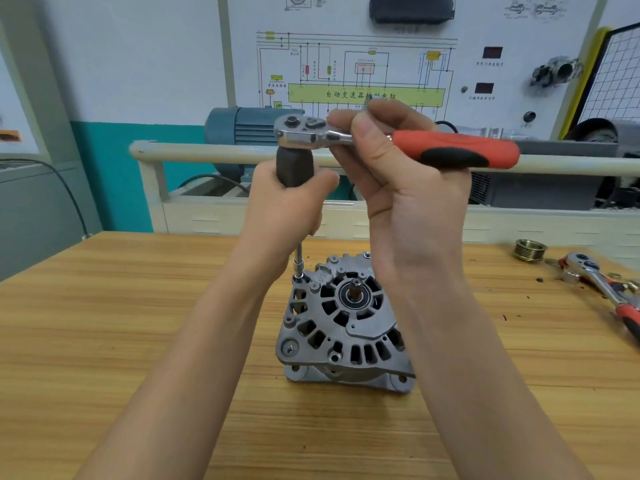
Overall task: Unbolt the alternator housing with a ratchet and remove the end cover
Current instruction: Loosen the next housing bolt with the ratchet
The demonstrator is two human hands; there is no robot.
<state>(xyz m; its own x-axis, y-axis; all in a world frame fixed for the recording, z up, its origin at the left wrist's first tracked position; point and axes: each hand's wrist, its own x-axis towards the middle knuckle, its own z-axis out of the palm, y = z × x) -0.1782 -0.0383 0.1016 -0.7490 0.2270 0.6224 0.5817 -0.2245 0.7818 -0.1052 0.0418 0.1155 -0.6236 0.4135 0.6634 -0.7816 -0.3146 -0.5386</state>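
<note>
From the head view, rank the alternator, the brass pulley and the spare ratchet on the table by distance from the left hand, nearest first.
From the left hand:
1. Alternator, standing just below it at the table's middle.
2. Brass pulley, far to the right, near the table's back edge.
3. Spare ratchet, at the right edge, just beyond the pulley.

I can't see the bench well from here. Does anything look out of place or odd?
Mostly tidy. The ratchet sits atop a dark driver handle, not directly on the bolt. Small dark specks are scattered on the table at right, beside a loose brass pulley and a second ratchet. The alternator stands upright.
</note>
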